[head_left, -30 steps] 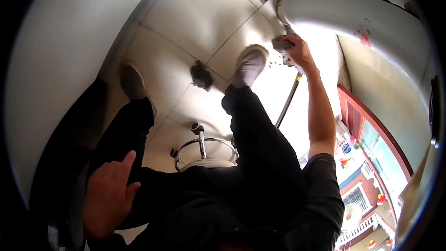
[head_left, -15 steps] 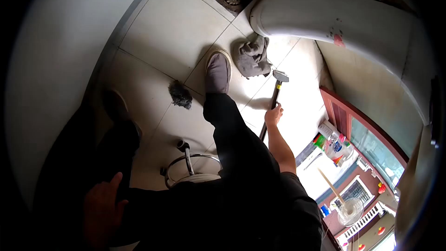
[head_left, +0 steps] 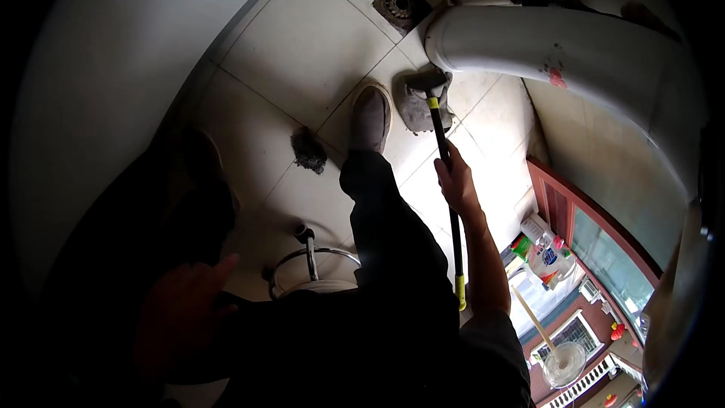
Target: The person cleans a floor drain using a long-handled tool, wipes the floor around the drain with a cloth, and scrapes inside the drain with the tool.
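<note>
My right hand [head_left: 458, 181] is wrapped round the black handle of a long scraper [head_left: 441, 132] with yellow bands. The scraper's flat head is over a crumpled grey cloth [head_left: 414, 112] on the tiled floor; whether it touches the cloth I cannot tell. In deep shadow near my thigh is my left hand [head_left: 185, 306], with a finger stretched out and nothing visible in it. My shoe [head_left: 371, 117] stands just left of the cloth. Farther left on the tiles lies a dark, fuzzy clump [head_left: 309, 151].
A floor drain [head_left: 398, 4] lies at the back, beside a thick white pipe [head_left: 551, 41]. Below me is a stool's chrome ring base [head_left: 310, 253]. A white panel [head_left: 128, 53] bounds the left. Bottles [head_left: 547, 249] stand by the red-framed window [head_left: 604, 219] on the right.
My right hand has raised the scraper, and its head has swung left from the bare tiles to over the cloth. My left hand has shifted slightly. The whole view has shifted a little.
</note>
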The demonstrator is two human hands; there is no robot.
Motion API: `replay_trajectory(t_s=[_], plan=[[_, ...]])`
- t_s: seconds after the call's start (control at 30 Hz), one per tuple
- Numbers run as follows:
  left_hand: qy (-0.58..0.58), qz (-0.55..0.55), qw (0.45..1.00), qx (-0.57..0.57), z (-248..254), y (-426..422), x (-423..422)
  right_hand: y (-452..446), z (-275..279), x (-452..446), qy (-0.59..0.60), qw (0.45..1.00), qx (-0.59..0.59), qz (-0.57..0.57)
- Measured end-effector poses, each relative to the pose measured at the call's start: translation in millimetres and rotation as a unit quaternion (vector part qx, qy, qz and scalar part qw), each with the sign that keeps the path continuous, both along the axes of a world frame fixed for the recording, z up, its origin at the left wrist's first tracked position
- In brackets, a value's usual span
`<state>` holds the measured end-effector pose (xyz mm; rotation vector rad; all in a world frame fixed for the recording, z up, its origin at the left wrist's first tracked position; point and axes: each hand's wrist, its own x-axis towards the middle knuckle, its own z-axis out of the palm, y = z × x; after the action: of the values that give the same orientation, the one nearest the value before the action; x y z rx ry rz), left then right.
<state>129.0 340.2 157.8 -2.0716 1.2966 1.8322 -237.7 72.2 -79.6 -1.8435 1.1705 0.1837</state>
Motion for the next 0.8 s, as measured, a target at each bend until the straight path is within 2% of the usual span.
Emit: replay_trajectory(t_s=[0.07,0.13,0.17,0.2,0.27,0.33,0.4,0.43,0.47,0.53,0.57,0.6,0.67,0.7,0.73,0.8], plan=[[-0.012,0.006,0.999,-0.042,-6.1,-11.0,-3.4,-22.7,-6.3,59.7,-0.101,0.97,0.196,-0.101],[-0.025,0.01,0.996,-0.081,-20.8,-27.7,-4.9,-47.2,-10.0,121.5,-0.108,0.975,0.177,-0.083],[0.026,0.053,0.99,-0.129,-34.8,-37.0,-5.4,-63.3,-24.8,140.2,-0.147,0.968,0.178,-0.095],[0.079,0.095,0.977,-0.176,-50.7,-47.0,-7.8,-75.1,-26.4,163.0,-0.199,0.931,0.245,-0.183],[0.132,0.215,0.945,-0.209,-93.3,-75.9,-28.8,-106.7,-38.8,190.4,-0.206,0.915,0.248,-0.243],[0.234,0.273,0.926,-0.118,-135.2,-115.0,-46.3,-132.2,-51.7,201.2,-0.22,0.891,0.281,-0.28],[0.326,0.279,0.901,-0.062,-173.3,-156.7,-75.9,-174.4,-78.0,194.9,-0.18,0.845,0.418,-0.28],[0.366,0.324,0.871,-0.038,-178.9,-176.6,-92.3,-194.1,-103.8,199.4,-0.256,0.774,0.44,-0.377],[0.406,0.366,0.838,-0.01,-180.6,-193.8,-107.4,-205.1,-93.0,206.3,-0.271,0.748,0.476,-0.376],[0.536,0.484,0.691,0.037,-169.0,-211.4,-124.3,-213.9,-91.4,211.8,-0.304,0.776,0.45,-0.321],[0.599,0.531,0.596,0.059,-158.6,-211.6,-124.2,-214.2,-86.5,221.1,-0.306,0.744,0.443,-0.395],[0.598,0.533,0.596,0.06,-153.6,-207.4,-121.9,-210.4,-89.0,219.6,-0.305,0.743,0.445,-0.396],[0.667,0.577,0.467,0.061,-146.1,-200.4,-110.7,-205.6,-89.2,221.7,-0.378,0.707,0.48,-0.355],[0.656,0.581,0.481,0.022,-151.7,-197.5,-113.4,-194.3,-88.8,224.8,-0.439,0.661,0.5,-0.348],[0.664,0.598,0.448,0.016,-146.9,-192.0,-109.9,-191.6,-98.8,223.6,-0.488,0.602,0.541,-0.327],[0.628,0.6,0.495,-0.011,-149.7,-184.0,-106.0,-188.6,-108.8,218.9,-0.531,0.423,0.649,-0.343]])
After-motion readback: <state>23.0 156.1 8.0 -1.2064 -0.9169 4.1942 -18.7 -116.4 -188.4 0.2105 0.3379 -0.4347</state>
